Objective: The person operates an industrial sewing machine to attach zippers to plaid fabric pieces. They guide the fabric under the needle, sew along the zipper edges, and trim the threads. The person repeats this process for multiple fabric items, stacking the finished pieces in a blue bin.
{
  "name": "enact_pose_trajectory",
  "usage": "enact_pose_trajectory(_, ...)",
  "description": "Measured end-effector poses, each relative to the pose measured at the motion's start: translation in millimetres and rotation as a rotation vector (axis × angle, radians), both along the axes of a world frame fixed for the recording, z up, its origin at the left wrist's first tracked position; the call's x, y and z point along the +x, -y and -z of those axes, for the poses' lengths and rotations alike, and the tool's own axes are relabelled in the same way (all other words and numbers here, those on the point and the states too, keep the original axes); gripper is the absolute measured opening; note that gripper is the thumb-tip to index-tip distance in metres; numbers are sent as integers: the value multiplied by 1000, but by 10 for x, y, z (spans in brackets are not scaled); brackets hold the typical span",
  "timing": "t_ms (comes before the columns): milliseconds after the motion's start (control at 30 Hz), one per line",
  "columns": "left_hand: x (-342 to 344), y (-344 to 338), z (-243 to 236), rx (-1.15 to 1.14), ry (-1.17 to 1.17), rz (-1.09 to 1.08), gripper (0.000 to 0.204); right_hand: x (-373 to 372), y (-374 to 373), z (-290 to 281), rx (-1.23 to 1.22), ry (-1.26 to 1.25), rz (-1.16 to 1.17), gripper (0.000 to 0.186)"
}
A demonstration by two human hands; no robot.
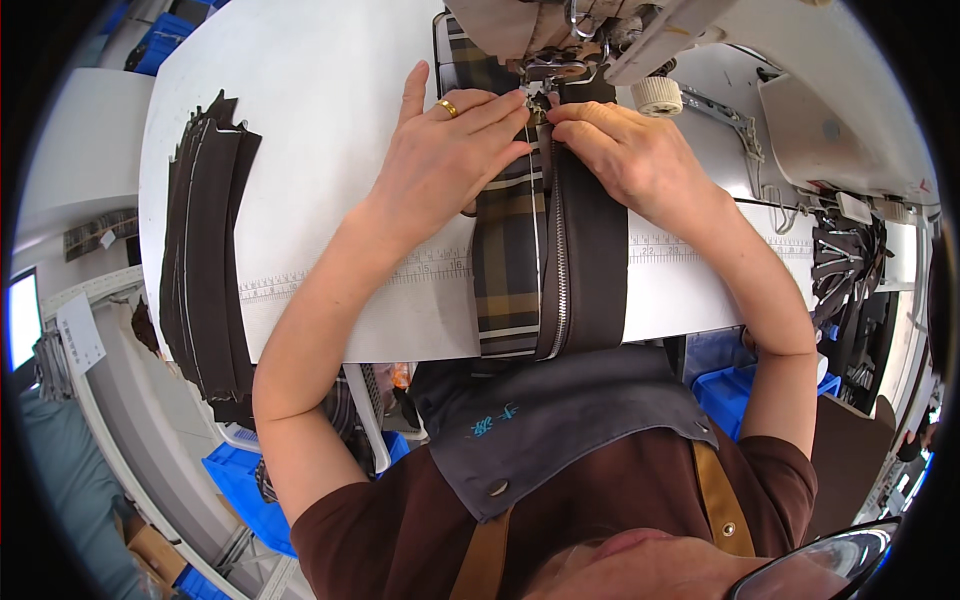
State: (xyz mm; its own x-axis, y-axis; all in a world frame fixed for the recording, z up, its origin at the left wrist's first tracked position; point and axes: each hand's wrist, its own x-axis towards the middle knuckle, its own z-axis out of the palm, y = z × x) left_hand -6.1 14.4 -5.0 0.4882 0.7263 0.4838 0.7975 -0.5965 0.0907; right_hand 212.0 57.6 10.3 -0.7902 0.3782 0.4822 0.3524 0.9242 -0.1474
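Under the presser foot of a sewing machine lies a long strip of plaid fabric, brown, black and white. Along its right side runs a metal zipper on dark tape, with a plain dark brown fabric panel beyond it. My left hand, wearing a gold ring, lies flat on the plaid with its fingers stretched toward the foot. Just right of the foot, my right hand has thumb and fingertips pressed together on the edge by the zipper. The needle point is hard to make out.
A stack of dark fabric strips lies on the left of the white table, which has a printed ruler across it. A bundle of zippers hangs at the right edge. Blue bins stand below the table.
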Motion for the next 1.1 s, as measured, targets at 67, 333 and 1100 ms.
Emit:
enact_pose_trajectory(67, 5, 23, -26, -64, -1, -6, 32, -8, 5, 0, -7, 4, -5, 9)
enact_pose_trajectory(333, 37, 55, 32, -48, 31, -37, 29, 51, 133, 114, -308, -301, 112, 23)
enact_pose_trajectory(1100, 80, 105, 79, 59, -23, 14, 29, -2, 193, 117, 34, -9, 124, 36)
